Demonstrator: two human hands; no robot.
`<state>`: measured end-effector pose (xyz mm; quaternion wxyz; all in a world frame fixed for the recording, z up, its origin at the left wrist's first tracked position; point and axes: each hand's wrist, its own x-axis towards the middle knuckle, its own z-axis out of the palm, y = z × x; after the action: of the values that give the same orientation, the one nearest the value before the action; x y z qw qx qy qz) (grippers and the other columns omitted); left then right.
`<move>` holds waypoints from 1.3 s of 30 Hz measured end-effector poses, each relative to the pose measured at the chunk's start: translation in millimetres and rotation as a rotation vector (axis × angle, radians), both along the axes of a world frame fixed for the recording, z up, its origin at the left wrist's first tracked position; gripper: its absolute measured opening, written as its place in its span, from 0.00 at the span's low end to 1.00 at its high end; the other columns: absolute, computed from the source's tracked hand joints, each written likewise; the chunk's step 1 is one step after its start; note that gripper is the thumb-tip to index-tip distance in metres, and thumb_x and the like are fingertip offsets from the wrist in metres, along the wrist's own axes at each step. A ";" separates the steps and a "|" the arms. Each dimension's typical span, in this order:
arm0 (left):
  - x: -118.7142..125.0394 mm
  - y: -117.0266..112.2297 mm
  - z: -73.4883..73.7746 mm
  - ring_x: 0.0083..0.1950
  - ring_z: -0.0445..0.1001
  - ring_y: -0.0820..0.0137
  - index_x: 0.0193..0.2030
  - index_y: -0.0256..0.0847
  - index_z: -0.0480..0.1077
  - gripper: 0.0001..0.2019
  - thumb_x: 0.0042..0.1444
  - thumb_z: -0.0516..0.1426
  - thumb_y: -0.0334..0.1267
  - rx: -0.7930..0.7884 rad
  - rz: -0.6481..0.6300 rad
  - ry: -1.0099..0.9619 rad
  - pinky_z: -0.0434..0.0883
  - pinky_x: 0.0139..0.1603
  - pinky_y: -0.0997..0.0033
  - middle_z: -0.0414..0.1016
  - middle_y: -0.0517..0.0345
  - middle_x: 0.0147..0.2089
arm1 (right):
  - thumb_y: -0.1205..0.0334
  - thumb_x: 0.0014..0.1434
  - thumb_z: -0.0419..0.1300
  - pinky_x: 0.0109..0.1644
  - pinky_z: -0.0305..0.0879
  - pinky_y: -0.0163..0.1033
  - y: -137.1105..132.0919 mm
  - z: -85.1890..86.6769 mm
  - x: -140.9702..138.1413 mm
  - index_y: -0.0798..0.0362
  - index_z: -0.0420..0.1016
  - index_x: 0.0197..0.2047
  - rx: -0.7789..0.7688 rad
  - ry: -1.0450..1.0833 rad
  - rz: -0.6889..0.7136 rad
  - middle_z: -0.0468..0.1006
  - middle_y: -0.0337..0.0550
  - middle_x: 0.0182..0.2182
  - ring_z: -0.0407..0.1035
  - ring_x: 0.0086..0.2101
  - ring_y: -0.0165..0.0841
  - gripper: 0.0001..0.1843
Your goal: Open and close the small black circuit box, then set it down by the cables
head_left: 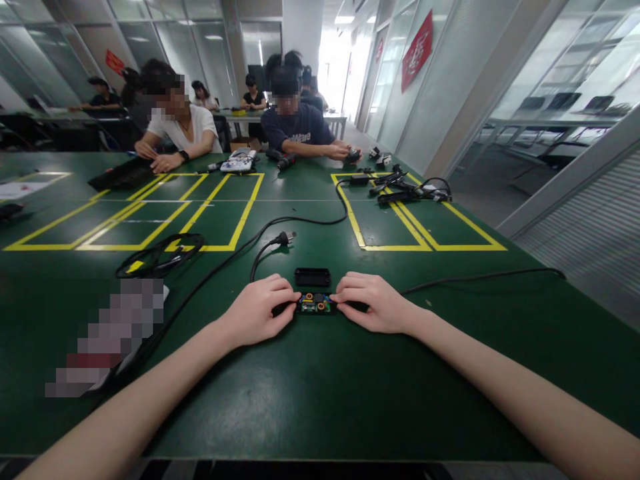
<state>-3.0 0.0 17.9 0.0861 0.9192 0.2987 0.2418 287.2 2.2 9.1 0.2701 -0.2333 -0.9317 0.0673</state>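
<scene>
- Surface (320, 400), green: near edge well apart from the circuit board (316, 304), broad room between.
- Black cord (490, 274): reaches the surface's right edge.
- Black shell (313, 277): just beyond the circuit board.
- My left hand (267, 305): thumb and fingers pinching the board's left end.
- My right hand (374, 301): pinching its right end; board lies between both.

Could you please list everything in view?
Table: one, green, underneath
Circuit board: one, green, centre
Hollow shell: one, black, beyond board
Plug: one, black, beyond shell
Coiled cable: one, black, left
Other cables: several, black, across table
Blurred item: one, masked, left
Device: one, white, far side
Drill: one, black and red, far side
Tape outlines: several, yellow, on table
People: several, mixed clothing, background
Left hand: one, bare, board's left end
Right hand: one, bare, board's right end
</scene>
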 end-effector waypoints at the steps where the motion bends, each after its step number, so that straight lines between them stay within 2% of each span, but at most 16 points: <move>1: -0.2 0.1 1.1 0.42 0.78 0.63 0.44 0.38 0.80 0.10 0.67 0.56 0.33 0.011 -0.014 0.025 0.76 0.42 0.66 0.81 0.51 0.40 | 0.65 0.70 0.57 0.39 0.69 0.40 0.2 -0.1 -0.5 0.53 0.80 0.39 -0.009 0.022 -0.001 0.80 0.47 0.36 0.72 0.35 0.36 0.10; 3: -0.1 -0.2 3.0 0.42 0.78 0.63 0.44 0.38 0.79 0.09 0.67 0.56 0.35 0.018 -0.025 0.058 0.75 0.41 0.66 0.80 0.51 0.40 | 0.65 0.70 0.57 0.40 0.70 0.41 1.3 -1.5 -1.7 0.52 0.80 0.39 -0.029 0.092 -0.032 0.80 0.47 0.36 0.73 0.36 0.36 0.10; 5: 0.6 -1.1 3.8 0.42 0.78 0.63 0.44 0.39 0.79 0.09 0.66 0.57 0.37 0.000 -0.017 0.055 0.76 0.41 0.65 0.80 0.52 0.40 | 0.64 0.70 0.58 0.43 0.72 0.43 3.2 -4.3 -3.8 0.52 0.82 0.43 -0.036 0.149 -0.135 0.80 0.48 0.38 0.74 0.39 0.38 0.10; 9: 4.2 -2.5 0.1 0.46 0.79 0.61 0.50 0.41 0.77 0.12 0.65 0.60 0.43 -0.061 0.061 -0.027 0.77 0.47 0.62 0.80 0.51 0.46 | 0.60 0.70 0.57 0.53 0.71 0.56 7.5 -12.1 -9.9 0.52 0.78 0.62 -0.047 0.058 -0.395 0.79 0.56 0.52 0.71 0.50 0.48 0.20; 10: 5.1 -2.3 -1.8 0.49 0.79 0.59 0.55 0.42 0.76 0.16 0.65 0.61 0.46 -0.070 0.106 -0.043 0.78 0.50 0.60 0.79 0.49 0.50 | 0.59 0.71 0.56 0.55 0.70 0.58 8.2 -13.9 -10.9 0.50 0.76 0.65 -0.068 0.017 -0.416 0.78 0.56 0.55 0.70 0.53 0.50 0.22; 12: 6.2 -1.0 -6.4 0.57 0.77 0.53 0.65 0.42 0.70 0.30 0.60 0.65 0.53 -0.069 0.176 -0.017 0.76 0.58 0.51 0.76 0.44 0.58 | 0.60 0.72 0.55 0.57 0.68 0.61 9.4 -16.2 -11.6 0.47 0.75 0.66 -0.120 -0.035 -0.409 0.77 0.54 0.59 0.68 0.56 0.50 0.22; 14: 6.1 1.1 -11.2 0.67 0.70 0.44 0.70 0.41 0.66 0.42 0.54 0.68 0.58 -0.064 0.217 0.059 0.69 0.66 0.40 0.70 0.38 0.67 | 0.62 0.72 0.55 0.58 0.69 0.59 10.3 -16.7 -10.7 0.47 0.77 0.63 -0.167 -0.028 -0.369 0.78 0.53 0.58 0.70 0.55 0.48 0.20; 16: 5.4 3.2 -15.0 0.71 0.66 0.42 0.72 0.42 0.64 0.44 0.53 0.68 0.60 -0.081 0.217 0.097 0.63 0.70 0.36 0.67 0.37 0.71 | 0.63 0.71 0.56 0.58 0.70 0.56 11.0 -15.7 -9.2 0.49 0.79 0.58 -0.202 0.028 -0.326 0.81 0.52 0.54 0.72 0.52 0.45 0.16; 20: 4.8 4.9 -17.8 0.71 0.68 0.49 0.70 0.44 0.67 0.37 0.57 0.68 0.56 -0.109 0.161 0.072 0.61 0.72 0.41 0.72 0.42 0.69 | 0.61 0.69 0.61 0.54 0.73 0.51 10.5 -13.9 -8.2 0.50 0.81 0.50 -0.277 0.142 -0.299 0.83 0.49 0.47 0.75 0.47 0.42 0.10; 25: 5.7 4.3 -15.2 0.66 0.72 0.50 0.65 0.43 0.71 0.32 0.56 0.70 0.50 -0.126 0.152 0.008 0.66 0.70 0.44 0.76 0.44 0.64 | 0.61 0.65 0.65 0.44 0.74 0.44 7.4 -13.3 -9.8 0.49 0.79 0.54 -0.423 0.225 -0.367 0.81 0.44 0.40 0.75 0.39 0.38 0.15; 28: 5.9 3.4 -12.5 0.65 0.73 0.51 0.67 0.45 0.68 0.35 0.54 0.71 0.47 -0.160 0.147 -0.036 0.68 0.68 0.45 0.75 0.46 0.64 | 0.62 0.63 0.65 0.39 0.73 0.41 6.2 -12.5 -11.5 0.49 0.79 0.55 -0.511 0.302 -0.353 0.79 0.42 0.39 0.74 0.36 0.35 0.17; 34: 6.2 0.4 -13.4 0.65 0.74 0.52 0.73 0.48 0.59 0.42 0.54 0.71 0.42 -0.268 0.137 -0.140 0.73 0.66 0.48 0.69 0.47 0.67 | 0.60 0.59 0.66 0.44 0.78 0.41 5.1 -13.3 -14.7 0.50 0.81 0.55 -0.717 0.492 -0.300 0.77 0.47 0.52 0.76 0.36 0.31 0.20; 39: 5.9 0.9 -17.9 0.66 0.73 0.53 0.77 0.51 0.54 0.46 0.54 0.70 0.41 -0.321 0.114 -0.188 0.74 0.67 0.49 0.64 0.47 0.68 | 0.60 0.58 0.66 0.43 0.75 0.42 4.0 -12.2 -14.3 0.53 0.81 0.55 -0.771 0.461 -0.339 0.82 0.43 0.37 0.74 0.34 0.33 0.21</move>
<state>2.9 0.8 0.0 0.2451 0.8487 0.3755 0.2804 272.9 6.2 -3.1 0.3706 -0.4442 -0.7034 0.4130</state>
